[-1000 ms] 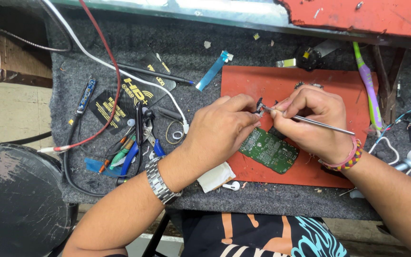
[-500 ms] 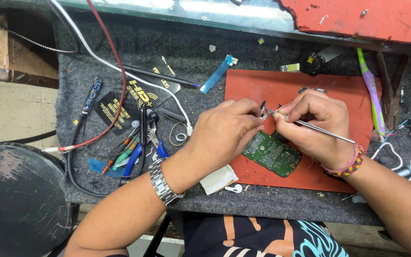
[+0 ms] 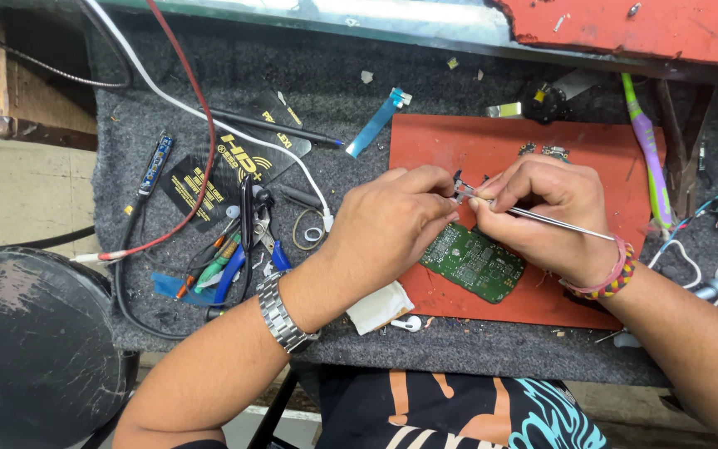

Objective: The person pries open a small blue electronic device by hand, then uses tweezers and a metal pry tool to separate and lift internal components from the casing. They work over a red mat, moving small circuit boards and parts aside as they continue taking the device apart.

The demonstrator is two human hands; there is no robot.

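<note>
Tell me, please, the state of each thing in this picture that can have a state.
Left hand: pinching a small dark part.
Right hand: gripping thin metal tweezers, tips at that part.
Green circuit board: bare, flat on red rubber mat.
Blue-handled pliers: lying unused.

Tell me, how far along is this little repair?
Done: the green circuit board lies bare on the red mat. In hand: the left hand pinches a tiny dark part while the right hand works metal tweezers on it. Left: the part is not on the board.
</note>
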